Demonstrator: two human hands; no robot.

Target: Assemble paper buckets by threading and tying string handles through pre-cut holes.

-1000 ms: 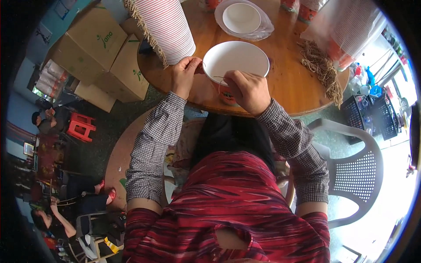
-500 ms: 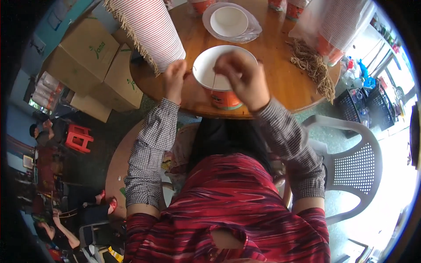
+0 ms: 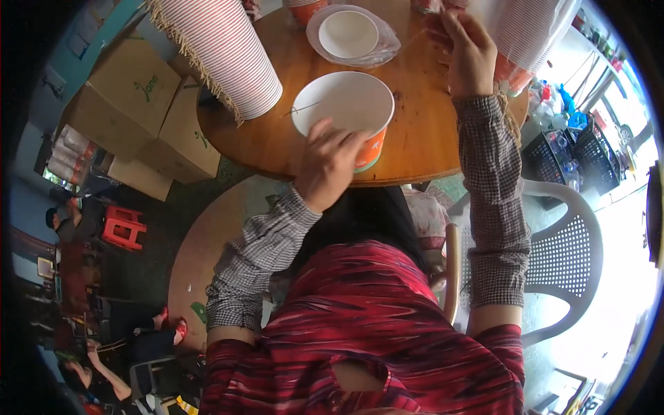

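An orange paper bowl (image 3: 344, 104) with a white inside stands near the front edge of the round wooden table (image 3: 422, 131). My left hand (image 3: 326, 162) grips its near rim and side. A thin dark thread (image 3: 304, 108) lies across the bowl's left inside wall. My right hand (image 3: 465, 54) is raised over the far right of the table, fingers pinched together on what looks like a fine thread running back toward the bowl. This hand is close to a stack of striped paper cups (image 3: 529, 34).
Another tall stack of striped cups (image 3: 225, 55) leans over the table's left. A plastic bag with white lids (image 3: 349, 34) lies behind the bowl. Cardboard boxes (image 3: 138, 104) sit on the floor at left, a white plastic chair (image 3: 574, 256) and black crates (image 3: 574, 155) at right.
My right hand has lifted off the bowl's rim and swung far to the upper right, fingers pinched. My left hand has shifted from the bowl's left side to its near rim.
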